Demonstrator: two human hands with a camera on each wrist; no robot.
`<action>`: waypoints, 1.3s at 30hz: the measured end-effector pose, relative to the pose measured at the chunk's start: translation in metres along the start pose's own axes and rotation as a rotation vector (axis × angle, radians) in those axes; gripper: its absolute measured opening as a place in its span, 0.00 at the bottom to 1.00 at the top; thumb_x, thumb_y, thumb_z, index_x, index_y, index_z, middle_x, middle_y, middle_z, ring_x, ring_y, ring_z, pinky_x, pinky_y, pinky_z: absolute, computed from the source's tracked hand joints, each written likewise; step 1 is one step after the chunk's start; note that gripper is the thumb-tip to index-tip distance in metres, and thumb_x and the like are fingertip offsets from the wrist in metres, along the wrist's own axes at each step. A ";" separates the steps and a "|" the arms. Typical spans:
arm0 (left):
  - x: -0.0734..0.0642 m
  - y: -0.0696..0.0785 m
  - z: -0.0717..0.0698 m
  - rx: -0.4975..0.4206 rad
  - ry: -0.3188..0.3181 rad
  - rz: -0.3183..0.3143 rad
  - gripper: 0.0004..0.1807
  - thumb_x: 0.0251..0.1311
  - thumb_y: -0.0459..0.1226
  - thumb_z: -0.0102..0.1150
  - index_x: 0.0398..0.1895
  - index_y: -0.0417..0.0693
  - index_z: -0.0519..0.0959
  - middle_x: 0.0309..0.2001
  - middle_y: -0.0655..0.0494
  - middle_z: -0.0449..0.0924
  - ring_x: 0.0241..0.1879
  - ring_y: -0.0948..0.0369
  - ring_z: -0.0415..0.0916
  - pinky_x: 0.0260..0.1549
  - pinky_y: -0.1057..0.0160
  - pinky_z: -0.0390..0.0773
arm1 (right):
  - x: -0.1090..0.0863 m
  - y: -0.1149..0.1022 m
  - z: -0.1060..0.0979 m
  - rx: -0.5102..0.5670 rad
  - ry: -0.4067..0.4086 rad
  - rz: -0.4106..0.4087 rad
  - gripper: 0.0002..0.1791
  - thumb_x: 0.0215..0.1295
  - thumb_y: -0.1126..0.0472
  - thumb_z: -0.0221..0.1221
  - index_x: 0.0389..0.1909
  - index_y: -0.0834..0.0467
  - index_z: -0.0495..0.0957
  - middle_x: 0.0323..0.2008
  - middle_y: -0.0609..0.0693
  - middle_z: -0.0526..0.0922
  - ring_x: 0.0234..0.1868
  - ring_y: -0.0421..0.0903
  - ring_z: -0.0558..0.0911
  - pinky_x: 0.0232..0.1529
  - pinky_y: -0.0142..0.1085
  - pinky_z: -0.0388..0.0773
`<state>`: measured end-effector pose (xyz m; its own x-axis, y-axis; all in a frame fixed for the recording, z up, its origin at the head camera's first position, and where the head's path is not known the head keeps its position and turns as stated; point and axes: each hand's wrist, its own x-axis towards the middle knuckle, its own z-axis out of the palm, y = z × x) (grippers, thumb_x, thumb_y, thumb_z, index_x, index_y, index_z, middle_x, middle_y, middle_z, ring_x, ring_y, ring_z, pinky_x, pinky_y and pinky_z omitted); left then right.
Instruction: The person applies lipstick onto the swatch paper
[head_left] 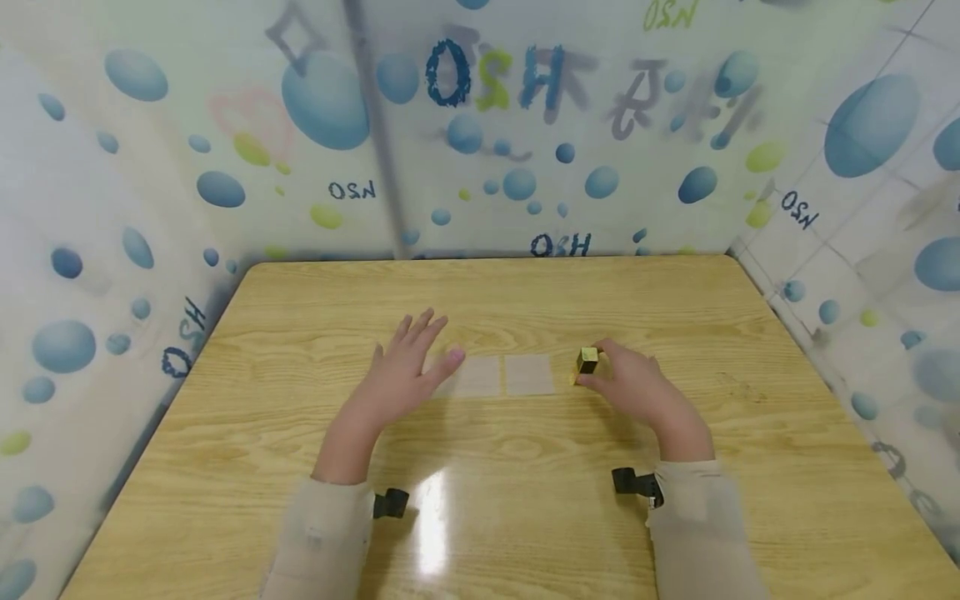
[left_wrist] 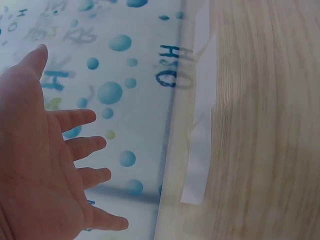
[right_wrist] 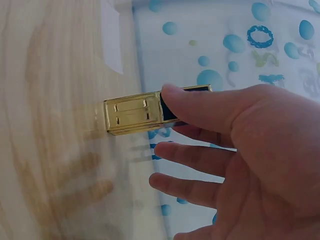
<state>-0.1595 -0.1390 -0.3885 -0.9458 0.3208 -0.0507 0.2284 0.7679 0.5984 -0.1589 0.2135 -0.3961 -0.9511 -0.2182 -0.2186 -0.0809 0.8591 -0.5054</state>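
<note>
A gold lipstick tube [head_left: 587, 362] with a black band stands upright at the table, right of a row of pale paper squares [head_left: 528, 375]. My right hand [head_left: 637, 387] pinches it between thumb and forefinger around the black part; the other fingers are spread apart in the right wrist view, where the gold end of the lipstick [right_wrist: 132, 114] points toward the tabletop. Over the left end of the row, my left hand [head_left: 401, 379] holds nothing, its fingers straight and spread, and partly hides the leftmost square. The left wrist view shows the palm of the left hand [left_wrist: 40, 145].
Both hands are above a wood-grain table [head_left: 525, 517]. Behind it and at both sides hangs a pale sheet [head_left: 465, 192] printed with blue and green dots and letters. Black wrist straps with small mounts [head_left: 633, 483] sit at the sleeves.
</note>
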 end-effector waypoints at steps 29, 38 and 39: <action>-0.013 0.020 0.032 -0.294 0.028 0.104 0.36 0.84 0.59 0.39 0.82 0.45 0.64 0.84 0.45 0.60 0.85 0.46 0.54 0.82 0.39 0.55 | -0.014 -0.016 0.024 0.087 0.244 -0.022 0.16 0.73 0.53 0.66 0.49 0.61 0.78 0.15 0.49 0.74 0.19 0.48 0.66 0.23 0.38 0.65; -0.010 0.025 0.042 -0.408 0.095 0.133 0.26 0.80 0.54 0.54 0.71 0.51 0.78 0.68 0.50 0.83 0.71 0.50 0.77 0.71 0.38 0.74 | -0.018 -0.044 0.039 0.063 0.459 -0.277 0.17 0.66 0.51 0.74 0.41 0.57 0.80 0.39 0.54 0.90 0.56 0.66 0.82 0.71 0.65 0.70; -0.010 0.026 0.043 -0.424 0.101 0.144 0.25 0.80 0.53 0.55 0.70 0.51 0.79 0.66 0.51 0.84 0.69 0.51 0.80 0.69 0.39 0.77 | -0.018 -0.047 0.041 0.042 0.486 -0.330 0.17 0.65 0.51 0.76 0.41 0.58 0.80 0.39 0.54 0.90 0.51 0.61 0.85 0.70 0.63 0.71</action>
<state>-0.1344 -0.0983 -0.4070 -0.9340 0.3357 0.1223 0.2641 0.4184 0.8690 -0.1262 0.1585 -0.4027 -0.9059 -0.2252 0.3586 -0.3935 0.7606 -0.5163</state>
